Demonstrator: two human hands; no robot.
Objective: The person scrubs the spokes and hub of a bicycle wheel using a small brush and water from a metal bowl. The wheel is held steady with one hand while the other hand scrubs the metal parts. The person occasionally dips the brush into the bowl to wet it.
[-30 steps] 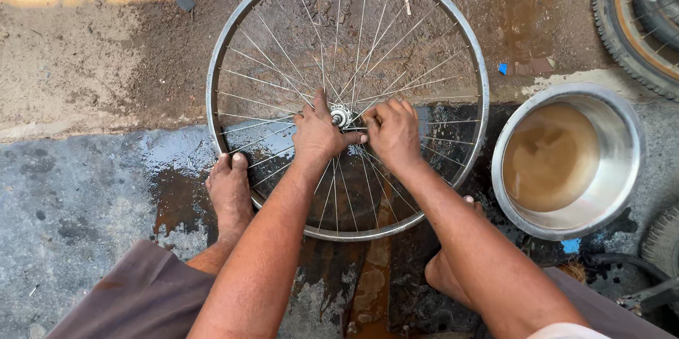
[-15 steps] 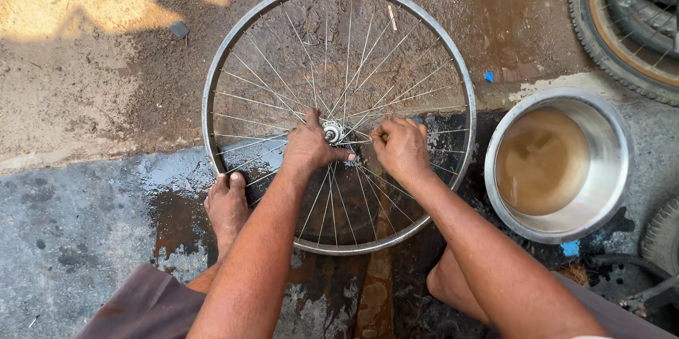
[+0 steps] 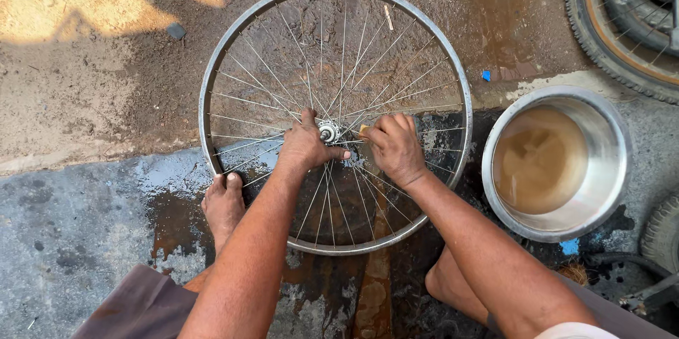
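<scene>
Ground (image 3: 85,240): wet, stained concrete in the near half, packed dirt beyond. Risk — the bare left foot (image 3: 225,205) stands on the wet patch and could slide if weight shifts.

Wheel (image 3: 212,70): bare spoked bicycle rim with no tyre, lying flat on the ground across the concrete and dirt, directly in front of the person. Risk — nothing clamps it; a hard turn at the centre could spin or skate the whole rim, and its near-left edge lies just beside the toes.

Basin (image 3: 608,134): round steel bowl of murky brown water, just beside the rim's right edge. Risk — a sliding rim or a swinging right elbow could knock it and spill it.

Left hand (image 3: 305,147): lies on the spokes, fingers curled narrowly at the hub (image 3: 328,131). Risk — fingers threaded between thin spokes could be pinched if the rim rotates.

Right hand (image 3: 397,148): fingers closed on a small pale object (image 3: 363,130) next to the hub; what it is cannot be told. Risk — wet grip, so the object could slip and the knuckles strike the spokes.

Hub: small metal centre, between both hands. Risk — any loose small part could drop through the spokes onto the dark wet ground and be hard to find.
</scene>
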